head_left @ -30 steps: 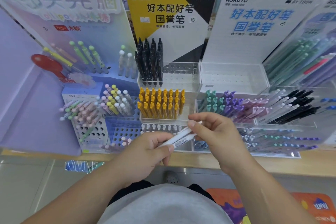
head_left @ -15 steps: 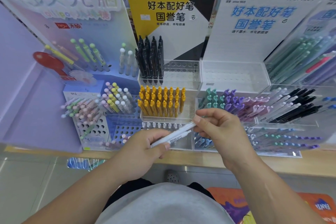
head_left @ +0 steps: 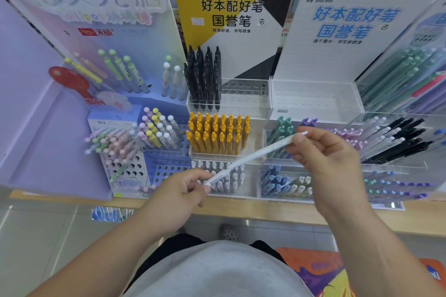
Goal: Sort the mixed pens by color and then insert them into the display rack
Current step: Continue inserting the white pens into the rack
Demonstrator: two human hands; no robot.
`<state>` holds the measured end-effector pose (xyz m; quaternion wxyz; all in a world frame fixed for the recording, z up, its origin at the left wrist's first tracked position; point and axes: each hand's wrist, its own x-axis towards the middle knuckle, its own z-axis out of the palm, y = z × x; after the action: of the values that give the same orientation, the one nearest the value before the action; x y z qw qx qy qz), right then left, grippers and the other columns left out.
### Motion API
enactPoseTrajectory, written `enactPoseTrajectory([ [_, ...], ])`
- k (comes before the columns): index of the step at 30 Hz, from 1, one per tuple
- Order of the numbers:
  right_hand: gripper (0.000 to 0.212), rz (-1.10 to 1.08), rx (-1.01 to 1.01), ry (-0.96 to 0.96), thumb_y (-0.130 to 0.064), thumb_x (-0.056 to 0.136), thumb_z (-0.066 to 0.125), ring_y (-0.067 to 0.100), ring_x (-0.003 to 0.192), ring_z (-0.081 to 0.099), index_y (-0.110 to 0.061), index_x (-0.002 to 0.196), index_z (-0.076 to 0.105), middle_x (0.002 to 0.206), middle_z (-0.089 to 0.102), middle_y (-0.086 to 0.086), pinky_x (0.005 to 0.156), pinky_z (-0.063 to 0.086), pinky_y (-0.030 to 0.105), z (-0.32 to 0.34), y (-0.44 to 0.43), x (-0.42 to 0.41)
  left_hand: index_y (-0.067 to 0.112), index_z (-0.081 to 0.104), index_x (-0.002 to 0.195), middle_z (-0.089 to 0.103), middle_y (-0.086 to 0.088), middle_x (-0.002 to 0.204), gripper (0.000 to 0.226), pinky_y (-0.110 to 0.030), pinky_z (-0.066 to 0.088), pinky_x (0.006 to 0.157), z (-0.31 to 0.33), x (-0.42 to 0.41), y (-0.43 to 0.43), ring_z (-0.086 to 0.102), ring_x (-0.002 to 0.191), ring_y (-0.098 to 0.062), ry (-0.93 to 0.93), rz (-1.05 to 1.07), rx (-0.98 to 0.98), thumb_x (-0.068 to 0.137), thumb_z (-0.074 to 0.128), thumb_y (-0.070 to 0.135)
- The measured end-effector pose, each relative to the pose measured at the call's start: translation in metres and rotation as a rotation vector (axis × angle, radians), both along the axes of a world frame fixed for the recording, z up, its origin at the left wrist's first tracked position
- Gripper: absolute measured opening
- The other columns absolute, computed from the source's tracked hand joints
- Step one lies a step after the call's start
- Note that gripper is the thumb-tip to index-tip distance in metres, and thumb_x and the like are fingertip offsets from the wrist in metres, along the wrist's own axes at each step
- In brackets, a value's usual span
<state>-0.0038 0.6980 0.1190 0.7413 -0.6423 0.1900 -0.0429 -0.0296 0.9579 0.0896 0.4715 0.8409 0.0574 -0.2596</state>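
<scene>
While the white pen (head_left: 255,155) is held: it hangs slantwise in the air, just in front and to the right of the yellow pens (head_left: 217,134), with its low end toward the person.
Handling: likely light, stiff, smooth plastic that could slip or roll. I judge a pinch on the barrel near the upper end best, as it leaves the tip free for a hole.
Left hand (head_left: 178,198): in front of the yellow pens; thumb and fingertips pinch the pen's low end.
Right hand (head_left: 330,164): right of the yellow pens; thumb and forefinger pinch the high end, the other fingers curled beneath.
Count in hand: one pen plainly; I cannot tell whether a second lies in line with it.
Yellow pens: three rows of about eight, upright.
Black pens (head_left: 205,77): directly behind the yellow pens, about eight, four tips in the back row.
Clear tray (head_left: 243,99): behind-right of the yellow pens, with rows of holes beside the black pens.
White-capped pens (head_left: 224,176): one tray just in front of the yellow pens, too blurred to count.
</scene>
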Motion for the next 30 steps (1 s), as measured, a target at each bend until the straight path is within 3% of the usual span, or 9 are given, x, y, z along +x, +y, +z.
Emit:
enactPoseTrajectory([
  [4, 0.011, 0.075, -0.170, -0.019, -0.011, 0.086, 0.073, 0.016, 0.077, 0.069, -0.016, 0.097, 0.072, 0.080, 0.074, 0.004, 0.073, 0.057, 0.022, -0.001, -0.017, -0.004, 0.036, 0.062, 0.108, 0.068, 0.001, 0.072, 0.017, -0.033, 0.041, 0.058, -0.008, -0.004, 0.007, 0.046, 0.056, -0.015, 0.064, 0.204, -0.097, 0.100, 0.056, 0.023],
  [7, 0.016, 0.161, -0.358, -0.010, -0.012, 0.085, 0.075, 0.012, 0.074, 0.068, -0.019, 0.099, 0.073, 0.079, 0.073, 0.002, 0.067, 0.055, 0.018, -0.014, -0.014, -0.009, 0.021, 0.061, 0.105, 0.059, -0.005, 0.071, 0.011, -0.031, 0.034, 0.052, -0.009, -0.004, 0.007, 0.041, 0.054, -0.018, 0.122, 0.339, -0.215, 0.101, 0.053, 0.016],
  [12, 0.018, 0.272, -0.719, -0.072, -0.020, 0.084, 0.076, 0.002, 0.077, 0.065, -0.028, 0.100, 0.072, 0.080, 0.070, -0.014, 0.071, 0.052, 0.016, -0.049, 0.004, -0.019, 0.014, 0.057, 0.096, 0.054, -0.009, 0.072, 0.010, -0.032, 0.035, 0.051, -0.007, -0.001, 0.004, 0.041, 0.053, -0.018, 0.145, 0.408, -0.371, 0.102, 0.048, 0.013],
  [15, 0.018, 0.348, -0.860, -0.115, -0.021, 0.085, 0.076, 0.003, 0.077, 0.065, -0.025, 0.103, 0.074, 0.083, 0.069, -0.016, 0.071, 0.055, 0.025, -0.065, 0.011, -0.021, 0.016, 0.056, 0.089, 0.055, -0.008, 0.071, 0.017, -0.030, 0.032, 0.049, -0.008, -0.001, 0.005, 0.039, 0.050, -0.018, 0.131, 0.426, -0.430, 0.103, 0.047, 0.017],
  [18, 0.018, 0.382, -0.952, -0.152, -0.020, 0.084, 0.078, 0.009, 0.077, 0.065, -0.021, 0.102, 0.075, 0.084, 0.070, -0.010, 0.070, 0.057, 0.035, -0.079, 0.016, -0.021, 0.016, 0.057, 0.089, 0.056, -0.008, 0.072, 0.019, -0.031, 0.032, 0.049, -0.008, -0.003, 0.009, 0.039, 0.051, -0.017, 0.132, 0.434, -0.447, 0.104, 0.046, 0.020],
  [24, 0.024, 0.430, -1.142, -0.278, -0.018, 0.074, 0.087, 0.018, 0.079, 0.065, -0.020, 0.095, 0.076, 0.084, 0.073, -0.008, 0.077, 0.051, 0.036, -0.089, 0.029, -0.021, 0.023, 0.060, 0.079, 0.055, -0.009, 0.073, 0.027, -0.032, 0.031, 0.050, -0.010, -0.006, 0.017, 0.038, 0.052, -0.019, 0.142, 0.441, -0.447, 0.104, 0.048, 0.022],
  [30, 0.025, 0.409, -1.201, -0.279, -0.023, 0.068, 0.090, 0.018, 0.082, 0.063, -0.022, 0.087, 0.074, 0.082, 0.072, -0.010, 0.075, 0.046, 0.038, -0.098, 0.034, -0.021, 0.023, 0.060, 0.080, 0.057, -0.009, 0.072, 0.026, -0.033, 0.034, 0.052, -0.010, -0.002, 0.017, 0.040, 0.053, -0.019, 0.147, 0.424, -0.432, 0.103, 0.049, 0.023],
])
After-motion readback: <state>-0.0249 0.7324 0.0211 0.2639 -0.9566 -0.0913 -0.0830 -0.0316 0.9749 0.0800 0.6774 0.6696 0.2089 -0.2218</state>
